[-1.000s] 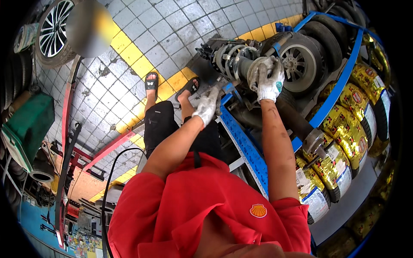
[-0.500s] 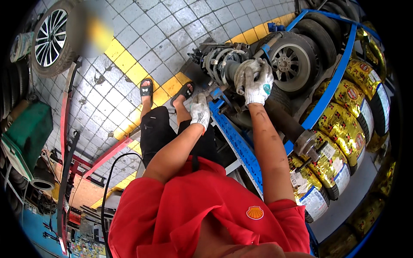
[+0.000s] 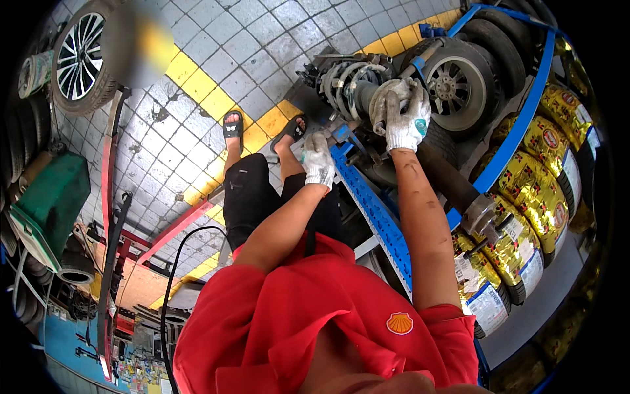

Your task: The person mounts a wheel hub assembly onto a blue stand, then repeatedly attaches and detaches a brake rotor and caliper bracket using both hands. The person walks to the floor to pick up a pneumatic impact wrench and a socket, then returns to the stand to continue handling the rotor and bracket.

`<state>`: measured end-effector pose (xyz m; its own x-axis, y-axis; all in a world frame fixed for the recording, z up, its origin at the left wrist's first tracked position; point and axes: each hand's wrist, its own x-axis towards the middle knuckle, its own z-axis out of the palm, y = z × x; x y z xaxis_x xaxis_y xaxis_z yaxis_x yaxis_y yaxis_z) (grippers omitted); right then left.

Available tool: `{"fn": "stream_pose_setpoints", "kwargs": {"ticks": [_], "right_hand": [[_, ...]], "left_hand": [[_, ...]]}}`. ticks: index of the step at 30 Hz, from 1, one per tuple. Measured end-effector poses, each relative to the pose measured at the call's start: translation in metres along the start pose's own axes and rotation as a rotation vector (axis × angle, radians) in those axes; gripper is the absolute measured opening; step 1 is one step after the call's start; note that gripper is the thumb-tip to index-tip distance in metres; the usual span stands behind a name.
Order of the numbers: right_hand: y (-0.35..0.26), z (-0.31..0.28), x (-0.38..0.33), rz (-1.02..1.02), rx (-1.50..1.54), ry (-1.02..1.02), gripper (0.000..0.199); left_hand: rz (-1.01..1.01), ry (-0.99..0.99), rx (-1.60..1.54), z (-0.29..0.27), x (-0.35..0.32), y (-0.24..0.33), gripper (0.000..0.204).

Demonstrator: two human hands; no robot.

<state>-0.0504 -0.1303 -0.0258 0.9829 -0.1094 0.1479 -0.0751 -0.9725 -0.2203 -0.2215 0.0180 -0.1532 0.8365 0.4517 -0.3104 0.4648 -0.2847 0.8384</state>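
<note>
A suspension strut with a pale coil spring (image 3: 342,88) lies on its side ahead of me, held at a blue metal stand. My right hand (image 3: 402,117), in a white work glove, curls round the end of the strut's dark cylinder (image 3: 367,98). Its thumb and fingers bend toward each other there. Nearer my legs, my left hand (image 3: 317,161), also gloved, is closed beside a blue clamp (image 3: 340,133) on the stand. Whatever that hand grips, if anything, is hidden by the glove.
A blue perforated rail (image 3: 374,220) runs between my arms. Several gold-wrapped tyres (image 3: 525,187) stand right of a blue frame, and a wheel (image 3: 453,92) lies beyond my right hand. At left are a red lift arm (image 3: 177,230), a green bin (image 3: 56,203) and another wheel (image 3: 80,56).
The whole view has shifted, so everything sits slightly further right. Both hands keep about the same places against the strut and the clamp.
</note>
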Motion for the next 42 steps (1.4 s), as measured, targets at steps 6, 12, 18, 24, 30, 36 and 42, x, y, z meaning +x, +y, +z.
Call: {"fn": "stream_pose_setpoints", "kwargs": {"ticks": [6, 12, 18, 24, 30, 36, 42], "right_hand": [[-0.001, 0.001, 0.003, -0.013, 0.011, 0.002, 0.077], [0.003, 0.0, 0.001, -0.012, 0.022, 0.017, 0.076], [0.002, -0.003, 0.0, 0.002, 0.015, 0.001, 0.077], [-0.001, -0.005, -0.009, -0.012, 0.029, 0.011, 0.076], [-0.008, -0.005, -0.006, -0.016, 0.006, 0.031, 0.077], [-0.01, -0.009, 0.002, -0.004, 0.028, -0.001, 0.074], [-0.002, -0.002, -0.007, -0.017, 0.022, 0.057, 0.076]], "left_hand": [[-0.946, -0.141, -0.659, -0.007, 0.01, 0.033, 0.02], [-0.998, -0.263, -0.648, -0.058, 0.031, 0.097, 0.023], [-0.761, -1.18, -0.784, -0.089, 0.064, 0.026, 0.042], [-0.758, -1.451, -0.305, -0.072, 0.102, 0.035, 0.034], [-0.447, -1.138, 0.161, -0.056, 0.074, 0.026, 0.05], [-0.086, -0.971, 0.333, -0.066, 0.052, 0.053, 0.056], [-0.096, -0.827, 0.533, -0.06, 0.051, 0.075, 0.061]]}}
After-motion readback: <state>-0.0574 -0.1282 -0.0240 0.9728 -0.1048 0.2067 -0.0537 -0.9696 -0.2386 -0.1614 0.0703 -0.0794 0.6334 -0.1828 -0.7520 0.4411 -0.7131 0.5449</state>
